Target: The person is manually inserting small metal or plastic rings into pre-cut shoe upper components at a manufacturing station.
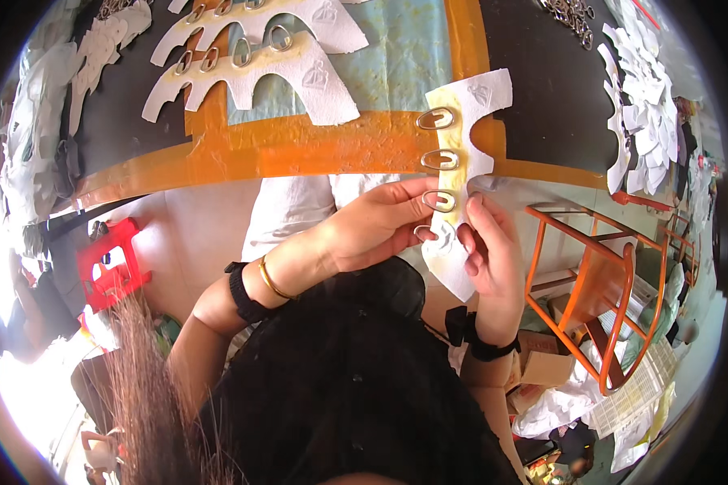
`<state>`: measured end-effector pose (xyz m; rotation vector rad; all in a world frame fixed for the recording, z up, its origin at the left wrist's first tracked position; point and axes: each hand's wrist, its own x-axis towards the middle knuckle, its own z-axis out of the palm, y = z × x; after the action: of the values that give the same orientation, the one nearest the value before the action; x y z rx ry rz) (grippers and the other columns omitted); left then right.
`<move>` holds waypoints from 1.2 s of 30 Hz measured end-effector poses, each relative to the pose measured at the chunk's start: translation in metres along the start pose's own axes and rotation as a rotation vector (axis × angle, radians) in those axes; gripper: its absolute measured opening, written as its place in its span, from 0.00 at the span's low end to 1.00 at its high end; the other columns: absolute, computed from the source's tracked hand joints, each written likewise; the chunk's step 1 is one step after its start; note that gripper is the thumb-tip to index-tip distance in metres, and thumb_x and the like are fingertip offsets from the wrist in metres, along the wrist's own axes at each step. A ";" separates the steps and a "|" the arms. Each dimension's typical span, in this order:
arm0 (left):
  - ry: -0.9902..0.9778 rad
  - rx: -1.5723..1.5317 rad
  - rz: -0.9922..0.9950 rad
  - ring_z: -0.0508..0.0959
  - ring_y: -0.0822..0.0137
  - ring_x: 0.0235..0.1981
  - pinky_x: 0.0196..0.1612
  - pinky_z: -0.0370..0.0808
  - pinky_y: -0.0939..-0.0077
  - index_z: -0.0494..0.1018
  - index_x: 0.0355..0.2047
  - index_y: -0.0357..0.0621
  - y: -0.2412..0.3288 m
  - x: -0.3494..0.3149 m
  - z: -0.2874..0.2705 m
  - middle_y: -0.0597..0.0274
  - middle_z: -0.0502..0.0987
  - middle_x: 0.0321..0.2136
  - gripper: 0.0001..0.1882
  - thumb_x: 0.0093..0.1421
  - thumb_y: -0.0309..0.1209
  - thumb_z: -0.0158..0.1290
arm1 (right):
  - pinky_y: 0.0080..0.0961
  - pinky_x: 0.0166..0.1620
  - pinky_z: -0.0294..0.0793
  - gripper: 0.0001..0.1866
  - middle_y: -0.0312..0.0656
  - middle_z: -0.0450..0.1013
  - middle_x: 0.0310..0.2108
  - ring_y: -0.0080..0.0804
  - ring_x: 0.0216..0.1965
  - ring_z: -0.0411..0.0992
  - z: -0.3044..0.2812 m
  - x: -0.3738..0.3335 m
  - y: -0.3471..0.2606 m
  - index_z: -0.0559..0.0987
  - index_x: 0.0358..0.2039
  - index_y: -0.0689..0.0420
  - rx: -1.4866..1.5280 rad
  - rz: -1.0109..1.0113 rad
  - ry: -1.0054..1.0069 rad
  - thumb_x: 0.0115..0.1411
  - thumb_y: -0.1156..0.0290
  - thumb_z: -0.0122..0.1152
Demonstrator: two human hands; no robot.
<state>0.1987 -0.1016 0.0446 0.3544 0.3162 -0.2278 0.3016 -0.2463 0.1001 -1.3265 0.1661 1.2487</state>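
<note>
A white, leather-like strip with scalloped cut-outs is held upright over the table's near edge. Yellowish glue-like smears run along it, and several oval metal rings sit along its left side. My left hand is closed at the lower rings, its fingertips pinching around a metal ring by a folded tab. From the other side, my right hand grips the strip's lower part between thumb and fingers. Similar white strips with rings lie on the table to the upper left.
The dark table has orange tape along its edge and a blue-green sheet. White cut pieces and metal rings lie at the right. A red stool stands left, an orange-framed chair right, near cardboard boxes.
</note>
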 end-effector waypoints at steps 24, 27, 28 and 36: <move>0.213 0.059 0.169 0.70 0.79 0.36 0.43 0.68 0.80 0.70 0.38 0.39 0.007 -0.023 0.024 0.68 0.72 0.35 0.10 0.63 0.33 0.47 | 0.12 0.24 0.65 0.08 0.35 0.70 0.21 0.16 0.22 0.67 0.018 0.006 0.011 0.69 0.24 0.60 -0.350 -0.522 0.177 0.60 0.74 0.54; 0.206 0.052 0.220 0.70 0.79 0.37 0.44 0.68 0.79 0.69 0.39 0.38 0.013 -0.028 0.032 0.67 0.72 0.35 0.12 0.63 0.35 0.47 | 0.12 0.24 0.64 0.08 0.35 0.70 0.21 0.15 0.21 0.67 0.022 0.004 0.007 0.69 0.24 0.61 -0.416 -0.534 0.230 0.59 0.75 0.55; 0.260 0.311 0.205 0.70 0.80 0.36 0.41 0.69 0.81 0.70 0.38 0.37 0.018 -0.028 0.036 0.67 0.73 0.34 0.11 0.63 0.33 0.49 | 0.11 0.24 0.62 0.08 0.34 0.70 0.21 0.14 0.22 0.67 0.020 0.003 0.005 0.69 0.25 0.62 -0.442 -0.552 0.218 0.59 0.75 0.55; 0.397 0.327 0.297 0.72 0.81 0.28 0.33 0.71 0.86 0.74 0.33 0.36 0.018 -0.022 0.032 0.67 0.76 0.28 0.08 0.59 0.30 0.53 | 0.11 0.23 0.60 0.02 0.32 0.68 0.20 0.12 0.19 0.63 0.019 0.004 -0.010 0.75 0.30 0.63 -0.787 -0.609 0.385 0.56 0.79 0.56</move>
<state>0.1913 -0.0936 0.0856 0.7666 0.6138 0.0888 0.3006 -0.2265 0.1098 -2.0823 -0.4833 0.5192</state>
